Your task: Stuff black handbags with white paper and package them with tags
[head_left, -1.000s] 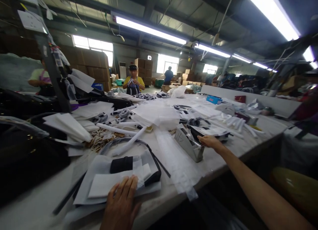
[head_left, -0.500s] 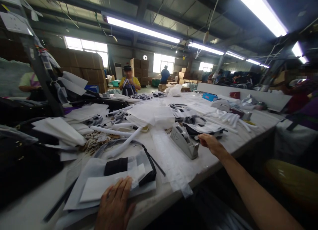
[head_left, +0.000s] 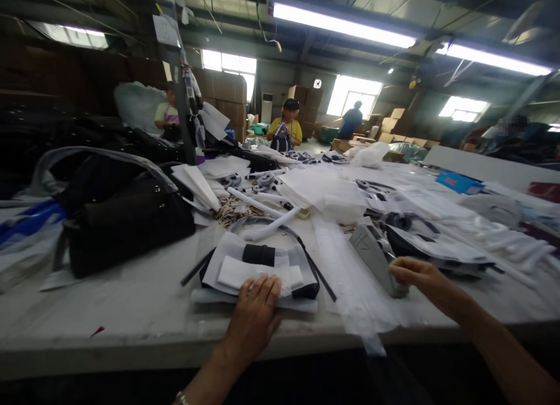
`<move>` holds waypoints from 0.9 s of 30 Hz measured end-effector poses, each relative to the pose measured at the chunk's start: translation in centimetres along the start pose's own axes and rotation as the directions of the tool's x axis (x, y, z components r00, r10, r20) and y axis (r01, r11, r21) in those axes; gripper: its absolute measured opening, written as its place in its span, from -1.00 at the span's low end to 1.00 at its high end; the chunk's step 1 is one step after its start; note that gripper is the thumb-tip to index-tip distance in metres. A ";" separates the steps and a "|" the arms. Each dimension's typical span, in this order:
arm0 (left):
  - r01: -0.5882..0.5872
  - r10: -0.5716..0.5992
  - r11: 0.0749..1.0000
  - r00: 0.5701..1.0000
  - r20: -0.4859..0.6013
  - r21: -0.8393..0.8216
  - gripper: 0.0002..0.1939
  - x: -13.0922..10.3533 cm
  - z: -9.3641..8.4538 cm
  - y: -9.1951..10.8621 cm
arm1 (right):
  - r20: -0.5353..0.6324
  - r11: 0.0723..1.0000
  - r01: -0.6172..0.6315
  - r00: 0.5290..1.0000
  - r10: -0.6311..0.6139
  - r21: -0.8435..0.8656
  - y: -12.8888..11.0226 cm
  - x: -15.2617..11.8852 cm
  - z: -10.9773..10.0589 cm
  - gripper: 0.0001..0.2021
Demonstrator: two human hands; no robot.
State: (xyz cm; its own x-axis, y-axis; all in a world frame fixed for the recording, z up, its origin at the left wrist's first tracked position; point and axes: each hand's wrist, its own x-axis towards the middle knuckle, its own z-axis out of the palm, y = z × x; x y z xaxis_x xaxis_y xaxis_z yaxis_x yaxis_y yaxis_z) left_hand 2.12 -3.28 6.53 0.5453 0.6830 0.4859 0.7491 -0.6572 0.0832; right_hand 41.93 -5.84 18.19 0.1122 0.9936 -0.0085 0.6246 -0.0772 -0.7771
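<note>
My left hand (head_left: 258, 309) lies on the front of a black bag wrapped in white sheets (head_left: 231, 259), its fingers stretched out over a folded white pad (head_left: 234, 273). A black strip (head_left: 259, 255) shows across the top of the sheets, and the bag's handle arches behind. At the right, my right hand (head_left: 413, 276) is closed in a pinch at the front end of a grey tape dispenser (head_left: 371, 256). What its fingertips hold, if anything, is too small to make out. Clear plastic bags (head_left: 345, 276) lie between the wrapped bag and the dispenser.
A large black bag (head_left: 126, 224) stands on the left. White tubes (head_left: 280, 223), brown cords (head_left: 238, 209) and paper sheets (head_left: 326, 189) are heaped behind. Another wrapped bag (head_left: 420, 241) lies right of the dispenser. Across the table sits a person in yellow (head_left: 284, 128).
The view has swung left, bringing the large black bag into sight. My left hand still rests on the wrapped bag, and my right hand remains by the dispenser's front end.
</note>
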 end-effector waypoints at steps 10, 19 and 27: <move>0.015 -0.012 0.999 0.998 0.054 -0.043 -0.39 -0.3 0.2 0.0 | 0.809 0.560 0.675 0.587 -0.014 -0.480 -18.3 10.8 16.8 -0.76; 0.027 -0.023 0.997 0.999 0.048 -0.075 -0.34 -0.5 0.8 -0.2 | 0.740 0.215 0.744 0.663 -0.116 -0.633 -17.0 16.6 22.2 -0.64; 0.025 -0.022 0.987 0.999 0.026 -0.157 -0.33 -0.8 1.2 -0.3 | 0.225 0.746 0.384 0.923 -0.311 -0.544 -15.4 14.5 16.9 -0.71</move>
State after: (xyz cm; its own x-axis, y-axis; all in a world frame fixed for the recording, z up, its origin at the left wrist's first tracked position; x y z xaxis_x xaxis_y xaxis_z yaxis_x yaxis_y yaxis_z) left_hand 1.94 -3.24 5.11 0.5383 0.7051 0.4616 0.6945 -0.6814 0.2309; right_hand 20.91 11.10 19.41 -0.2647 0.9599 0.0923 0.9296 0.2795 -0.2403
